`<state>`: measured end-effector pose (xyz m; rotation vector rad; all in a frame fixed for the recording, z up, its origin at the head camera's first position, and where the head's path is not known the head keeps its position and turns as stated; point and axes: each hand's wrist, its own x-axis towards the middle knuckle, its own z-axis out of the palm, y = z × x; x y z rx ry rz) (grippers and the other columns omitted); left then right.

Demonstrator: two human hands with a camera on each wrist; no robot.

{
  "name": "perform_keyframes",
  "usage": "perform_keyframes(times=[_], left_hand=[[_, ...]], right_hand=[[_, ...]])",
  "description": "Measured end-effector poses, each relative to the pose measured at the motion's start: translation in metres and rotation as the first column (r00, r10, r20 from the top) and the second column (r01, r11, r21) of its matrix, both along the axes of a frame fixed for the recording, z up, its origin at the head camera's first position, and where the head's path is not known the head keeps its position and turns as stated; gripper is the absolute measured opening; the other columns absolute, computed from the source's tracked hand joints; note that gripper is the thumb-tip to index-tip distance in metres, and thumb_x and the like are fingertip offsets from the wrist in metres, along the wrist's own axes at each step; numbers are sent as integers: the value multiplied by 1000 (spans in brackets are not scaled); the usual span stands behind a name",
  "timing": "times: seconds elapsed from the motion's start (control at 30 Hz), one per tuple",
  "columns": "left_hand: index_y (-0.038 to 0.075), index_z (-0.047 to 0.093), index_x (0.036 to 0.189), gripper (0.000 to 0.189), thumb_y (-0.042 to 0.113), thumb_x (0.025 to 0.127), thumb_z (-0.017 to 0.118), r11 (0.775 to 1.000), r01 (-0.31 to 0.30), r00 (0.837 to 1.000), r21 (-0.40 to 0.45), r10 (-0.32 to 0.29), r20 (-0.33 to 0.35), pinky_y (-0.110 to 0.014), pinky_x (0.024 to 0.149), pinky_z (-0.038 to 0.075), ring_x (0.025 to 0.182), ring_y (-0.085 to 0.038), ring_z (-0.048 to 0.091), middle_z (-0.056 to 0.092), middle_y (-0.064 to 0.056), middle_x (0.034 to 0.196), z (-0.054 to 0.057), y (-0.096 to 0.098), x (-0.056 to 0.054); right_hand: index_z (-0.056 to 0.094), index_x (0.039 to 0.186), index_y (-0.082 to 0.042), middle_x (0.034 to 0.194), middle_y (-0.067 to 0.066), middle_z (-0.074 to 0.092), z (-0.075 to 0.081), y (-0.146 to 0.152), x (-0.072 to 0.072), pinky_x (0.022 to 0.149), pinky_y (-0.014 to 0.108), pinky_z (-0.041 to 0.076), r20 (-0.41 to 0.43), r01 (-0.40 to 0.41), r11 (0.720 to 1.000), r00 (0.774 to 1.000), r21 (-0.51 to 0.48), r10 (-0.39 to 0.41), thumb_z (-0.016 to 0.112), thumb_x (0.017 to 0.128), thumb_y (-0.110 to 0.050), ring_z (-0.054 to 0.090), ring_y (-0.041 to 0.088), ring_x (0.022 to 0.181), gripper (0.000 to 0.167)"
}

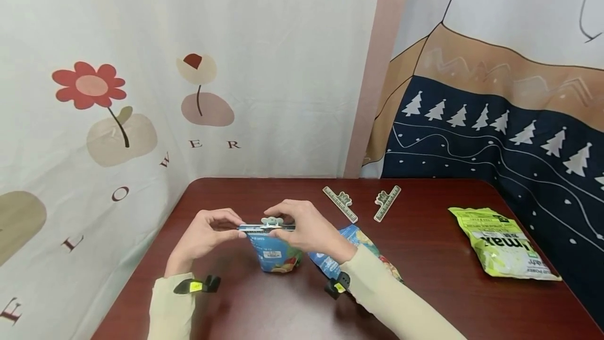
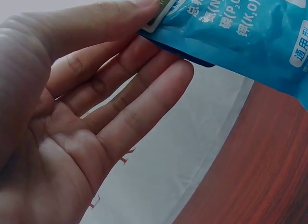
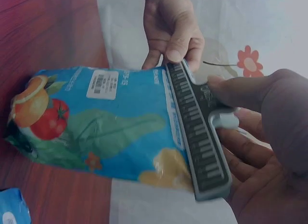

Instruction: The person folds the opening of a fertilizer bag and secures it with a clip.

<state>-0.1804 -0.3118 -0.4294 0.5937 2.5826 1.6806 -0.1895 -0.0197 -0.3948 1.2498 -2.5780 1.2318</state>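
Note:
A blue fertilizer bag [image 1: 271, 253] printed with fruit hangs upright over the table, a long clip [image 3: 197, 132] with a piano-key pattern lying across its top edge. My right hand [image 1: 306, 224] pinches the clip at its middle, thumb on the lever. At the opposite end, my left hand [image 1: 203, 237] pinches the bag's top corner together with the clip's end. In the left wrist view, the thumb presses that end above the blue bag [image 2: 231, 31], with the other fingers extended behind it.
A second blue bag [image 1: 346, 232] lies partly under the right forearm. Two similar clips, a left one [image 1: 341, 203] and a right one [image 1: 387, 203], lie towards the table's back edge. A green-and-white bag [image 1: 505, 248] lies at the right.

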Motion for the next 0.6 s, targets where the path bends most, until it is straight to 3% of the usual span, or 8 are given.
perform_keyframes(times=[0.2,0.4,0.6], left_hand=[[8,77,100,19,14,84,86,1000,-21,1000,7,21,23,-33,77,63,84,-21,76,73,-9,99,-1,1,1],[7,76,103,23,14,83,86,998,-57,998,18,56,40,-32,77,63,87,-18,76,74,-2,101,-4,1,6],[6,76,107,25,11,84,85,995,-84,996,47,82,32,-32,75,63,85,-17,76,75,-1,100,-11,2,7]], right_hand=[[66,134,-20,130,0,71,-8,19,-3,98,30,57,89,7,999,996,-39,-4,79,91,-23,70,11,111,45],[66,133,-23,127,-3,73,-19,34,-2,87,30,59,150,29,997,989,-75,-17,80,91,-26,70,10,113,44],[70,127,-25,124,-2,74,-29,48,2,92,30,59,212,99,989,975,-111,-74,80,91,-29,72,11,109,37]])
